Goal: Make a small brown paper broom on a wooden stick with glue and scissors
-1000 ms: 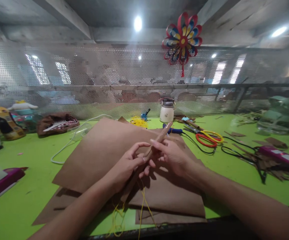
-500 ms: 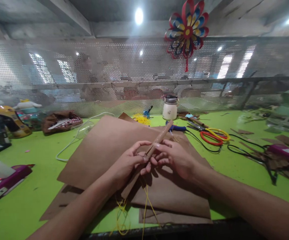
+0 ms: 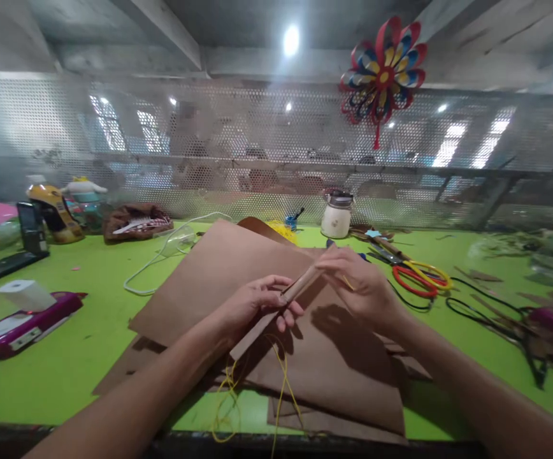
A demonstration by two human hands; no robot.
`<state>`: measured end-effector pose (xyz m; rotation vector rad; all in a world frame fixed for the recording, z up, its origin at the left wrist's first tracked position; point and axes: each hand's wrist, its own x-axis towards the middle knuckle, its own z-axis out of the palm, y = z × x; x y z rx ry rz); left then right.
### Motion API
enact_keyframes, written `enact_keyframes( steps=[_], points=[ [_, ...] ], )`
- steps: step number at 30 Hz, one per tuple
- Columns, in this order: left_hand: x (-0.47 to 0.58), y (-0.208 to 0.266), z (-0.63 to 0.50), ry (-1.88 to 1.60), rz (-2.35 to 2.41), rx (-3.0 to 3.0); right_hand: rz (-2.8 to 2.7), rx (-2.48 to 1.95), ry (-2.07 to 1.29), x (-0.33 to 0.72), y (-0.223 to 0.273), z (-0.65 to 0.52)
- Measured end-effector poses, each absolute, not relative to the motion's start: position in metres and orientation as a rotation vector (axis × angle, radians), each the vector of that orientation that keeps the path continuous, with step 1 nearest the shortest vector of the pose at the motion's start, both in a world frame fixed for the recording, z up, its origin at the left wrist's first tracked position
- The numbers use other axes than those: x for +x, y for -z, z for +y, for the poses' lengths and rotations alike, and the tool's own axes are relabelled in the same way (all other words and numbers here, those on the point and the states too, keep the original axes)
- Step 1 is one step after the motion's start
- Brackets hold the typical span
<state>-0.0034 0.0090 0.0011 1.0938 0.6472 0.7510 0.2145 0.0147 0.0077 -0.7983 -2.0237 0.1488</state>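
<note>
My left hand (image 3: 257,306) is closed around the middle of a narrow brown folded strip (image 3: 255,333), which looks like leather or stiff paper. The strip slants up to the right. At its upper end, the curled fingers of my right hand (image 3: 357,280) meet it, partly hiding that end. A short yellow line shows at the right fingers; I cannot tell whether it is thread. Yellow thread (image 3: 283,382) hangs below my left hand, with a loose tangle by the strip's lower end. Under both hands lie large brown sheets (image 3: 209,268), stacked and overlapping.
Red and yellow-handled scissors (image 3: 415,280) and black cords lie to the right. A white jar (image 3: 336,217) and a small blue bottle (image 3: 292,221) stand behind the sheets. On the left are a purple power strip (image 3: 28,328), a phone (image 3: 32,226) and a brown pouch (image 3: 136,223).
My right hand has moved from the strip's middle up to its upper end and turned over it. My left hand keeps its hold. The view has shifted slightly left.
</note>
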Motion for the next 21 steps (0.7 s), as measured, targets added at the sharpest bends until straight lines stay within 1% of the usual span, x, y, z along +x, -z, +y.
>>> enact_keyframes(
  steps=[2, 4, 8, 10, 13, 16, 18, 21],
  points=[
    [-0.003, -0.001, 0.009, -0.722, 0.625, 1.100, -2.184, -0.744, 0.069, 0.214, -0.012, 0.014],
    [-0.003, -0.001, 0.008, -0.719, 0.620, 1.090, -2.216, -0.759, 0.166, 0.214, -0.013, 0.014],
    [-0.005, -0.001, 0.011, -0.795, 0.689, 1.024, -1.979, -0.859, 0.117, 0.226, -0.004, 0.031],
    [-0.007, -0.001, 0.014, -0.851, 0.736, 1.005, -1.854, -0.997, 0.071, 0.242, 0.002, 0.051],
    [-0.009, 0.001, 0.019, -0.925, 0.811, 0.987, -1.761, -1.345, 0.021, 0.270, 0.006, 0.089],
    [-0.009, 0.005, 0.023, -0.933, 0.858, 0.972, -1.993, -1.721, 0.124, 0.287, 0.004, 0.125],
    [-0.009, 0.008, 0.024, -0.909, 0.844, 0.968, -2.120, -1.804, 0.154, 0.288, 0.004, 0.145],
    [-0.011, 0.011, 0.023, -0.888, 0.800, 0.948, -2.261, -1.930, 0.107, 0.281, 0.011, 0.169]
  ],
)
